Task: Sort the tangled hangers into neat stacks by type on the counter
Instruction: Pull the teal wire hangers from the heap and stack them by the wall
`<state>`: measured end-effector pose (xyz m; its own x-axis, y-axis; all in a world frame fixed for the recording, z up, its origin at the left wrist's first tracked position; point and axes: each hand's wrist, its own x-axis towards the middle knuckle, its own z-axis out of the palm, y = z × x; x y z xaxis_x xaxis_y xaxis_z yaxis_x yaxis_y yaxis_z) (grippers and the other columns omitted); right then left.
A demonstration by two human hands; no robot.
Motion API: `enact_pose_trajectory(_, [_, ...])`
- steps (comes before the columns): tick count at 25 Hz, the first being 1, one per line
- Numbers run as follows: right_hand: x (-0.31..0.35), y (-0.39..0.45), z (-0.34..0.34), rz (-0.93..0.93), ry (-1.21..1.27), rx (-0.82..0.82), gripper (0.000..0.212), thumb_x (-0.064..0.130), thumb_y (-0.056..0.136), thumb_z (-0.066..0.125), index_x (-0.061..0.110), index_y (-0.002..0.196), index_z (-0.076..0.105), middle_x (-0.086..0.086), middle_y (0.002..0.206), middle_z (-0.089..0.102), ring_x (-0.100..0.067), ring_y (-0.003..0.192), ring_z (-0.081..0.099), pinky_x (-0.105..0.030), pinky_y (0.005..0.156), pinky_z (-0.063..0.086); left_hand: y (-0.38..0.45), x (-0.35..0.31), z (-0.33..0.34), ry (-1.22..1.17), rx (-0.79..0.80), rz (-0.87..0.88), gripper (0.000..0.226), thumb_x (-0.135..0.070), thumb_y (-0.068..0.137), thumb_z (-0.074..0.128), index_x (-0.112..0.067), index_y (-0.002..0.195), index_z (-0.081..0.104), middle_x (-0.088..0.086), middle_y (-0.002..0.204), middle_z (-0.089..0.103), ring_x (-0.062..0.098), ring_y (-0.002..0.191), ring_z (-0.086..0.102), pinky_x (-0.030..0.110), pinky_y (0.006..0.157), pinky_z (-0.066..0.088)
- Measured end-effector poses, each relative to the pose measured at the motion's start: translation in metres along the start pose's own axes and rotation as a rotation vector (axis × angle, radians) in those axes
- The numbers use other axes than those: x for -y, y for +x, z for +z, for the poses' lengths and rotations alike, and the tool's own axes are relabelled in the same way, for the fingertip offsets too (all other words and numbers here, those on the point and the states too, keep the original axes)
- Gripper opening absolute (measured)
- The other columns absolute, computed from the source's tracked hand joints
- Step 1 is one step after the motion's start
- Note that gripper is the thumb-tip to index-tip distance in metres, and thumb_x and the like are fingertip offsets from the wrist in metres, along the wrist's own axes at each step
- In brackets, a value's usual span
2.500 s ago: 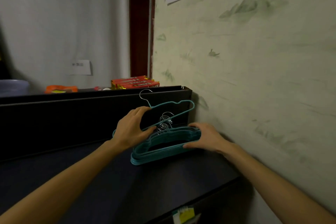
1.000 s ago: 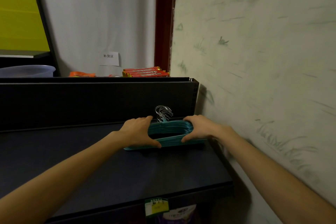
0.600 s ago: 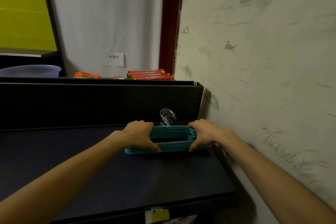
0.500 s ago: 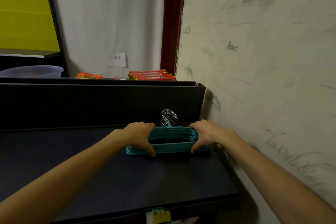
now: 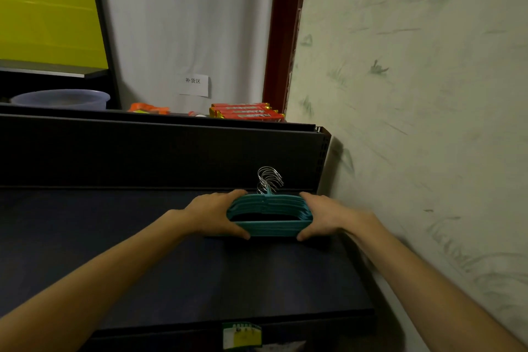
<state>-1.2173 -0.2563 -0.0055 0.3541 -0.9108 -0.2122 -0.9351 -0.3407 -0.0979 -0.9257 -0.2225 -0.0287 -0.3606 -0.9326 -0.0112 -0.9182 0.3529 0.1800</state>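
Note:
A stack of teal hangers [image 5: 271, 210] lies flat on the dark counter [image 5: 177, 271] near its back right corner, silver hooks [image 5: 268, 180] bunched together and pointing at the back panel. My left hand [image 5: 213, 216] grips the stack's left end, thumb on the front edge. My right hand [image 5: 324, 216] grips the right end the same way. The ends of the hangers are hidden under my hands.
A tall dark back panel [image 5: 157, 151] stands behind the counter, with the green-patterned wall [image 5: 414, 123] close on the right. Beyond the panel are red packets [image 5: 245, 113], an orange packet [image 5: 148, 108] and a pale basin [image 5: 61, 98]. A price tag [image 5: 241, 334] hangs on the counter's front edge.
The loose hanger my left hand held up was laid onto the pile. Both hands then closed on the ends, squaring the stack, and my view has shifted a little.

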Motion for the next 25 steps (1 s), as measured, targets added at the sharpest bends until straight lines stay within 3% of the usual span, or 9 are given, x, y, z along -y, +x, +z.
enact_pose_trajectory(2, [0.007, -0.003, -0.002, 0.022, 0.005, 0.003, 0.150, 0.096, 0.040, 0.063, 0.020, 0.158, 0.012, -0.006, 0.162, 0.027, -0.028, 0.148, 0.026, -0.052, 0.121, 0.022, -0.009, 0.002, 0.004, 0.032, -0.072, -0.008, 0.116, -0.096, 0.065, 0.048, -0.037, 0.158, 0.013, -0.007, 0.158, 0.036, 0.017, 0.138, 0.042, 0.040, 0.112, 0.038])
enact_pose_trajectory(3, [0.015, -0.005, -0.003, 0.016, 0.006, -0.059, 0.149, 0.100, 0.045, 0.052, 0.020, 0.160, 0.002, -0.004, 0.167, 0.014, -0.028, 0.153, 0.011, -0.053, 0.124, 0.010, -0.015, 0.006, 0.005, -0.001, -0.123, -0.029, 0.111, -0.097, 0.070, 0.037, -0.037, 0.159, 0.009, -0.005, 0.163, 0.027, 0.019, 0.145, 0.033, 0.043, 0.119, 0.028])
enact_pose_trajectory(5, [0.041, -0.008, 0.000, -0.053, 0.049, -0.299, 0.125, 0.096, 0.067, 0.037, 0.023, 0.160, -0.002, 0.000, 0.168, 0.004, -0.022, 0.154, -0.004, -0.050, 0.124, -0.002, -0.035, 0.024, 0.008, -0.049, -0.228, -0.102, 0.098, -0.092, 0.081, 0.017, -0.036, 0.160, 0.005, -0.003, 0.167, 0.014, 0.017, 0.151, 0.019, 0.044, 0.125, 0.009])
enact_pose_trajectory(7, [0.076, -0.011, 0.013, -0.130, 0.106, -0.515, 0.103, 0.086, 0.083, 0.026, 0.022, 0.160, 0.003, 0.000, 0.168, 0.007, -0.019, 0.154, -0.006, -0.048, 0.124, -0.003, -0.063, 0.051, 0.012, -0.005, -0.305, -0.198, 0.094, -0.088, 0.083, 0.003, -0.034, 0.160, 0.006, -0.002, 0.168, 0.009, 0.017, 0.153, 0.013, 0.044, 0.125, 0.001])
enact_pose_trajectory(12, [0.197, 0.004, 0.057, -0.259, 0.108, -0.662, 0.086, 0.073, 0.093, 0.021, 0.019, 0.159, 0.015, -0.002, 0.166, 0.014, -0.021, 0.154, -0.007, -0.046, 0.125, -0.003, -0.168, 0.133, 0.005, 0.131, -0.362, -0.408, 0.092, -0.081, 0.087, -0.001, -0.027, 0.160, 0.010, 0.004, 0.168, 0.009, 0.021, 0.154, 0.008, 0.048, 0.124, -0.004])
enact_pose_trajectory(17, [0.388, 0.020, 0.079, -0.445, 0.246, -0.728, 0.077, 0.066, 0.095, 0.030, 0.016, 0.154, 0.034, -0.001, 0.161, 0.031, -0.020, 0.153, 0.006, -0.044, 0.125, 0.008, -0.328, 0.244, -0.032, 0.296, -0.427, -0.557, 0.098, -0.080, 0.086, -0.008, -0.023, 0.158, 0.025, 0.005, 0.165, 0.022, 0.024, 0.152, 0.019, 0.050, 0.124, 0.001])
enact_pose_trajectory(21, [0.550, 0.021, 0.101, -0.650, 0.359, -0.763, 0.052, 0.046, 0.098, 0.053, 0.017, 0.141, 0.054, 0.002, 0.147, 0.050, -0.017, 0.148, 0.025, -0.040, 0.122, 0.022, -0.462, 0.331, -0.047, 0.256, -0.556, -0.765, 0.086, -0.076, 0.090, 0.013, -0.020, 0.148, 0.044, 0.005, 0.153, 0.045, 0.026, 0.140, 0.042, 0.045, 0.118, 0.026])
enact_pose_trajectory(25, [0.686, 0.027, 0.108, -0.760, 0.373, -0.616, 0.056, 0.044, 0.096, 0.058, 0.017, 0.144, 0.049, 0.002, 0.148, 0.049, -0.017, 0.147, 0.026, -0.035, 0.120, 0.021, -0.573, 0.401, -0.040, 0.208, -0.579, -0.922, 0.070, -0.065, 0.096, 0.040, -0.020, 0.149, 0.041, 0.003, 0.154, 0.041, 0.026, 0.141, 0.040, 0.043, 0.115, 0.032])
